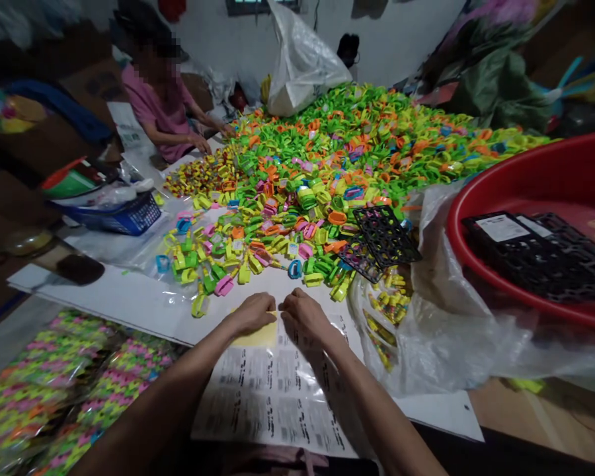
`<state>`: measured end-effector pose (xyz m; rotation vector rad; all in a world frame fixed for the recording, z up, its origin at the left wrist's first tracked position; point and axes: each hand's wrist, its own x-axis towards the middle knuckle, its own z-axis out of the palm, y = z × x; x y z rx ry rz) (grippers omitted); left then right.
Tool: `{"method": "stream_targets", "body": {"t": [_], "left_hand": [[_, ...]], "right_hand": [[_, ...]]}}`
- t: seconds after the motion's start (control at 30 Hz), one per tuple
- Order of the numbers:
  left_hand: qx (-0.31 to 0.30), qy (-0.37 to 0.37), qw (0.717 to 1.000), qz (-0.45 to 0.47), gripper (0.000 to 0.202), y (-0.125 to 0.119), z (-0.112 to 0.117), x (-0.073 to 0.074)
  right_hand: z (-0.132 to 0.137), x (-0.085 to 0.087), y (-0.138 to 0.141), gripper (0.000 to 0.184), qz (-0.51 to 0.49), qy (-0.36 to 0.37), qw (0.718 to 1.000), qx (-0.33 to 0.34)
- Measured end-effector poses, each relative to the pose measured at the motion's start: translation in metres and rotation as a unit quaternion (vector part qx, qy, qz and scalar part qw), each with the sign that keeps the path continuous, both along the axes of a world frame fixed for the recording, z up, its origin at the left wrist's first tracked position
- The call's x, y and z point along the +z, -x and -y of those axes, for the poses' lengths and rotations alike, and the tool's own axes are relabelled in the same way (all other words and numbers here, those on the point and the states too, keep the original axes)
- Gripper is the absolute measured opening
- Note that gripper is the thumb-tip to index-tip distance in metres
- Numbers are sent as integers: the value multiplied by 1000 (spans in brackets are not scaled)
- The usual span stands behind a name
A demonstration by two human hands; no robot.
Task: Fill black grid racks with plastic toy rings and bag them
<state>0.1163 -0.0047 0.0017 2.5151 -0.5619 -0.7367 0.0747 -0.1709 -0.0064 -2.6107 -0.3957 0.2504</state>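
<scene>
A sheet of printed labels [282,396] lies on the white board in front of me, with a bare yellow patch of backing [258,336] at its upper left. My left hand [252,313] is closed at the sheet's top edge, over that yellow patch. Close beside it, my right hand [303,316] has its fingers bent and pressed together at the edge of the printed labels. What exactly lies between the right fingertips is too small to make out. Just beyond both hands spreads a heap of colourful plastic toy watches [297,198].
A co-worker [158,106] sits at the far left by small red-and-yellow pieces [203,173]. A red tub [456,244] with black trays [515,258] stands right. Nearby are a black lattice tray [384,238], blue basket [129,218] and bagged colourful goods [44,383].
</scene>
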Motion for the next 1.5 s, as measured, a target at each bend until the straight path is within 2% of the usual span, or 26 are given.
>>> {"method": "stream_targets", "body": {"t": [0.07,0.2,0.27,0.37,0.43,0.47,0.53,0.63,0.7,0.8,0.87,0.93,1.0,1.07,1.13,1.23,1.33,1.4,1.5], "left_hand": [[13,45,998,-47,16,-2,-5,2],[47,115,985,-117,32,-13,-5,8],[105,176,957,-204,40,-19,-1,12],[169,251,888,-346,49,-24,10,19],[157,262,874,-379,48,-25,19,24],[144,259,877,-379,46,-26,24,27],[99,237,906,-336,39,-29,30,34],[-20,166,960,-223,25,-39,30,42],[-93,98,977,-164,18,-48,28,45],[-172,-7,984,-53,10,-61,36,48],[-206,-16,976,62,17,-66,59,53],[-213,37,959,183,32,-67,98,63],[-206,96,933,278,45,-65,145,74],[-217,115,907,342,57,-61,191,80],[-254,90,890,367,63,-59,229,76],[-282,20,890,357,52,-58,259,52],[-264,-9,899,350,41,-60,260,23],[-265,-4,899,350,41,-63,253,10],[-285,28,893,348,37,-69,242,1]], "right_hand": [[-6,0,7,17,25,-18,1000,2],[-9,-2,20,16,112,16,994,12],[-2,-3,26,28,194,36,980,23],[14,-5,32,41,271,61,960,34],[25,-4,35,36,287,55,956,40],[29,-1,36,31,290,39,955,44],[41,10,39,22,298,-19,953,50],[73,40,48,19,327,-158,931,38],[110,63,49,18,332,-251,908,-51],[178,87,36,13,307,-334,856,-248],[219,90,17,19,282,-350,846,-287],[249,84,-7,24,243,-360,858,-275],[266,73,-29,28,203,-362,874,-254],[273,61,-47,28,184,-347,888,-238],[274,51,-61,27,187,-313,899,-242],[271,42,-75,25,185,-230,913,-281],[267,34,-85,24,195,-136,920,-312],[267,28,-91,34,223,-105,905,-347],[267,18,-101,49,209,-164,875,-405]]}}
